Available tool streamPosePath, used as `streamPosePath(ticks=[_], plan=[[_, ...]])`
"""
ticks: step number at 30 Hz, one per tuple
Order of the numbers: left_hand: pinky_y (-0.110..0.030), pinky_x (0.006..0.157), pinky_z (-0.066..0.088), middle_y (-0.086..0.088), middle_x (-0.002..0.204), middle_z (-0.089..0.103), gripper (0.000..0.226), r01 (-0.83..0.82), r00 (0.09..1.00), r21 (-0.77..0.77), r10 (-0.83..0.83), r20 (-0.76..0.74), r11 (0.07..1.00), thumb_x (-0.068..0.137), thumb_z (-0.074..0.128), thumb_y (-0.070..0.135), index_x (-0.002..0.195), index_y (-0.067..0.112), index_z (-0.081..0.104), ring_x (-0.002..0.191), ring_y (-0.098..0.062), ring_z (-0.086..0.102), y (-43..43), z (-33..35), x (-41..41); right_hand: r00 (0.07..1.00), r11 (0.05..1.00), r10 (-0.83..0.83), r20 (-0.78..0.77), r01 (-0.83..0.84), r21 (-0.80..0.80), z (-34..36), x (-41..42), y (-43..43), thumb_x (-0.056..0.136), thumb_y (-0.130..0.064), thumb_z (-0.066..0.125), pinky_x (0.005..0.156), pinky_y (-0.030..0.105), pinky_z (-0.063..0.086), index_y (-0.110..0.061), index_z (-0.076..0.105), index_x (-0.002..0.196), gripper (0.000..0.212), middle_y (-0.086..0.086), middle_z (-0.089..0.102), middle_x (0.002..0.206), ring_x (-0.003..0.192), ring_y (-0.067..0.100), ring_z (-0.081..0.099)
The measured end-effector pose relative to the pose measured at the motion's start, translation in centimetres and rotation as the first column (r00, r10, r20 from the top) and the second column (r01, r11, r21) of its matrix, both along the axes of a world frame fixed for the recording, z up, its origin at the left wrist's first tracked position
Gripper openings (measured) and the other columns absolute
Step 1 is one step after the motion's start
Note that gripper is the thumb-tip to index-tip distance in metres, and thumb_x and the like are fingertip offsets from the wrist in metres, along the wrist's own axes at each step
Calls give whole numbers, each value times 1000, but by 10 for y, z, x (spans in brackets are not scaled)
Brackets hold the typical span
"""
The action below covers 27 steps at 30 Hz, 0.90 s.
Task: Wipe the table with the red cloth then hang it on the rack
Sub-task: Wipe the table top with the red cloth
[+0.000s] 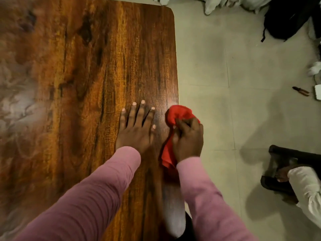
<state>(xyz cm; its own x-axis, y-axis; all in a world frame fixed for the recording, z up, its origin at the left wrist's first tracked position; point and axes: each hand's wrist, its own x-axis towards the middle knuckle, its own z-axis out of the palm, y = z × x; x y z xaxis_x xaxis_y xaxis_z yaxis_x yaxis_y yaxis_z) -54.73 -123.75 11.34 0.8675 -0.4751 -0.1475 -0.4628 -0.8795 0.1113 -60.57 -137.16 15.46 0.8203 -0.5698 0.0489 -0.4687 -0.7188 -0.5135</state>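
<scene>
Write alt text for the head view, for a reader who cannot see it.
A person's right hand grips a bunched red cloth at the right edge of a wooden table, while the left hand lies flat beside it, fingers spread. Pale floor tiles show beyond the edge.

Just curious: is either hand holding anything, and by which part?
The right hand grips the red cloth around its bunched middle; the left hand lies flat on the table, holding nothing.

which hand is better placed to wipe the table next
Right. The right hand grips the bunched red cloth at the right edge of the table, so it can likely sweep straight across. The left hand lies flat on it, holding nothing.
</scene>
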Motion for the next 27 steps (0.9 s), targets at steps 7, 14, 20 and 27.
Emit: streamPosePath(ticks=[7,14,20,27], plan=[[-52,117,6,-11,158,19,59,-6,999,25,7,-46,1000,95,24,42,150,22,26,146,-32,11,-3,8,0,997,998,57,-53,-55,40,4,64,-27,84,-11,63,91,39,45,-15,70,112,29,13,59,118,112,35,49],[-54,115,10,-13,156,27,58,9,998,13,-8,-70,1000,93,26,41,146,19,37,144,-34,20,-3,14,4,994,995,92,-55,-90,37,3,28,-20,81,-7,67,83,38,49,-13,71,108,28,11,62,108,103,34,54],[-55,114,13,-13,155,29,58,4,996,-1,-4,-87,1000,92,30,39,145,18,40,143,-34,23,-3,15,3,993,996,89,-83,-88,15,3,119,-51,85,-14,60,92,38,44,-15,70,108,25,11,58,117,113,33,49],[-55,115,12,-12,156,26,57,7,995,-10,-8,-103,1000,92,31,40,145,19,39,144,-33,20,-2,14,2,987,991,114,-115,-120,-52,4,207,-74,88,-17,56,94,43,45,-17,69,107,23,9,55,122,118,31,47]])
